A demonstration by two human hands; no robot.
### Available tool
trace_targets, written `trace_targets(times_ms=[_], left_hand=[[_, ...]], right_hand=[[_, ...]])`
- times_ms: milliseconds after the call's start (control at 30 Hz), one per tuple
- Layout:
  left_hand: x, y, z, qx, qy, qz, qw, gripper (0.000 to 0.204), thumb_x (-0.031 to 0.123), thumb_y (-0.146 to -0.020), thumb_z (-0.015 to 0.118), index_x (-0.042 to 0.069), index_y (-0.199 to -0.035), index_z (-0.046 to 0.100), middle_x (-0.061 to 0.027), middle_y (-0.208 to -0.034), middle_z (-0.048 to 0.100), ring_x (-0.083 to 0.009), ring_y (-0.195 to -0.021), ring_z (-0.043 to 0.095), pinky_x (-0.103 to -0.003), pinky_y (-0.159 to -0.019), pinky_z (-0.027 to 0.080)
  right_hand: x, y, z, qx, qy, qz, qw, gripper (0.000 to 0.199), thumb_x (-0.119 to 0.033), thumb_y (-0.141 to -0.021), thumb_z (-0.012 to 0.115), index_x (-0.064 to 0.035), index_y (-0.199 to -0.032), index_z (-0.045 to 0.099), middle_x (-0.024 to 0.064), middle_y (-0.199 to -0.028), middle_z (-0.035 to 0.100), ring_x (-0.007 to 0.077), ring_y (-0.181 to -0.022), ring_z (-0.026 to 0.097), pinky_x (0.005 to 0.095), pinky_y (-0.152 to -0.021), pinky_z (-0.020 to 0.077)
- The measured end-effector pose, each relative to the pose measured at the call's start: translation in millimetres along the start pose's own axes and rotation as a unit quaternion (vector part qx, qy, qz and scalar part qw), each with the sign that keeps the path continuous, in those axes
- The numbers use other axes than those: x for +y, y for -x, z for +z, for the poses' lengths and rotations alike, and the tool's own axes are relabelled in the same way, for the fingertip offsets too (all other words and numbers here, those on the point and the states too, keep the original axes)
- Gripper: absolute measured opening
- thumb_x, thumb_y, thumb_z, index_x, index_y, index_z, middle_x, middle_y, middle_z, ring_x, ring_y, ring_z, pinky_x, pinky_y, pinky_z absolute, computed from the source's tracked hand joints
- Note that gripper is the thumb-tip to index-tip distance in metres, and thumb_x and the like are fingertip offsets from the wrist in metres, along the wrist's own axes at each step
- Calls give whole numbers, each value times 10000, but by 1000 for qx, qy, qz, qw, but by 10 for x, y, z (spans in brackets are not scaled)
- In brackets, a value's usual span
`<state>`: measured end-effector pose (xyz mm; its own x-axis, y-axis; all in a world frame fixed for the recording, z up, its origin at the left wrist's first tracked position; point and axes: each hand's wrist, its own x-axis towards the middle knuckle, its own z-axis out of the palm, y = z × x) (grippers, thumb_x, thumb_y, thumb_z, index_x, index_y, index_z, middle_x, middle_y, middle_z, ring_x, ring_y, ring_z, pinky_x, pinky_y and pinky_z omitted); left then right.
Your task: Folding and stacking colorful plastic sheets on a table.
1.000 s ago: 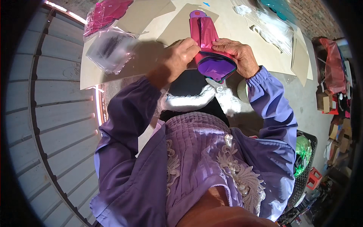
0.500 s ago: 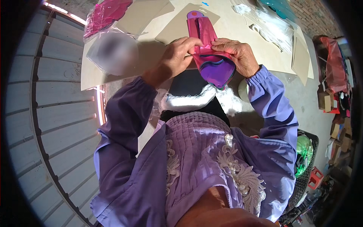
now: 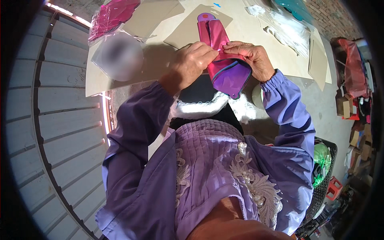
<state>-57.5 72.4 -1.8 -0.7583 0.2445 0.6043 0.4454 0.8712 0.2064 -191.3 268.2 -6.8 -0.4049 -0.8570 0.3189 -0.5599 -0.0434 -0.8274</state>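
Note:
Over the table's near edge I hold a folded, shiny pink foil piece [image 3: 219, 34], which looks like a flat, uninflated balloon. Its far end is a rounded purple tab with an orange spot. The near end flares open, dark-edged, and shows a purple face. My left hand [image 3: 192, 62] is closed on its left side, with the fingers bent over the fold. On the opposite side, my right hand [image 3: 252, 58] pinches it between thumb and fingers. Part of the fold is hidden under the fingers. A bundle of white threads [image 3: 200, 109] lies across my lap below.
On the pale table [image 3: 156, 66] lie grey-brown card sheets [image 3: 188, 30], pink foil in clear plastic [image 3: 116, 16], a round translucent piece [image 3: 120, 56] and white strands in plastic [image 3: 288, 34]. Green foil [image 3: 321, 162] sits in a black basket at right, near a red stool [image 3: 333, 188].
My left hand has moved right and closed over the fold. The foil's near end has swung slightly right and toward me, showing more purple. My right hand stays almost in place.

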Motion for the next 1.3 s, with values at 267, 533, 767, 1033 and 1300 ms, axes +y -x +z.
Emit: trace_targets(times_ms=[267, 533, 767, 1033, 1300], left_hand=[[-13, -31, -14, 3, 1, -30, 1000, 202, 8, -702, 622, 25, -892, 688, -67, -817, 582, -233, -856, 590, -340, -726, 521], [-86, -83, -25, -26, 76, -89, 993, 174, 89, -696, 705, 35, -859, 684, -82, -760, 547, -242, -773, 589, -347, -661, 491], [-104, -60, 101, 12, 193, -323, 926, 264, 247, -741, 776, 11, -792, 669, -134, -682, 592, -274, -614, 588, -364, -606, 481], [-94, -147, 12, -68, 140, -349, 924, 369, 329, -758, 781, -10, -698, 650, -184, -611, 592, -278, -544, 589, -375, -585, 481], [-153, -153, 7, -48, 228, -396, 888, 403, 362, -811, 725, -28, -766, 635, -187, -673, 627, -307, -621, 644, -384, -621, 501]], right_hand=[[28, -4, 19, 36, 0, -18, 999, 231, 34, -780, 654, -61, -976, 731, 103, -955, 718, 247, -1004, 660, 323, -886, 538], [93, 71, 1, 73, 72, -19, 995, 138, -12, -812, 696, -7, -947, 722, 74, -935, 690, 175, -929, 600, 285, -812, 487], [-80, -15, 59, 118, 22, 126, 985, 74, -56, -901, 654, 9, -889, 685, 2, -759, 614, 85, -725, 542, 237, -651, 451], [-12, -94, 70, 122, 42, 120, 984, 187, -180, -935, 632, -1, -916, 682, -15, -692, 605, 63, -645, 498, 232, -612, 444], [-109, -194, 43, 96, 189, 134, 968, 217, -232, -923, 631, -24, -949, 685, 99, -677, 636, 154, -595, 548, 293, -613, 458]])
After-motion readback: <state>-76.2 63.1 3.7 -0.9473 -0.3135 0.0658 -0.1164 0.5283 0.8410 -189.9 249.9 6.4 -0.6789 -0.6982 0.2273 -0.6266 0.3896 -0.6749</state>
